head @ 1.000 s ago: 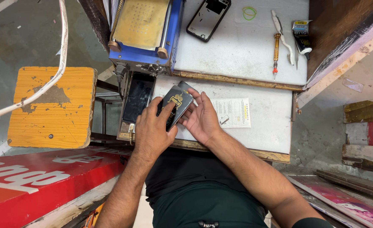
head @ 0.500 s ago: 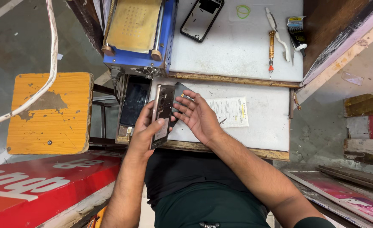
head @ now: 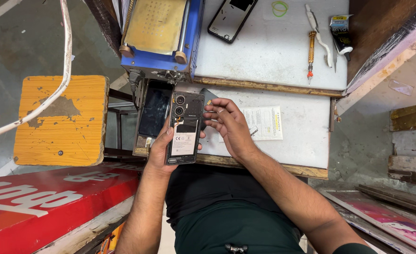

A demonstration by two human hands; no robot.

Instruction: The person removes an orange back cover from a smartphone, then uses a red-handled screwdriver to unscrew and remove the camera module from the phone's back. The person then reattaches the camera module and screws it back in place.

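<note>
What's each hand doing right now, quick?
Left hand: closed around the opened phone, holding it up.
Right hand: open, fingers spread beside the phone's top edge, holding nothing visible.

Single head-worn view, looking steeply down.
Close over the white bench point(head: 292, 141) and the person's lap; wooden stool point(head: 59, 120) at left, floor at far left and right edges.

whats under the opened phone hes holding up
The opened phone is in the left hand, fingers behind it. Under it lies the white work surface and its wooden edge; a dark object pokes out by its top right corner, mostly covered.
</note>
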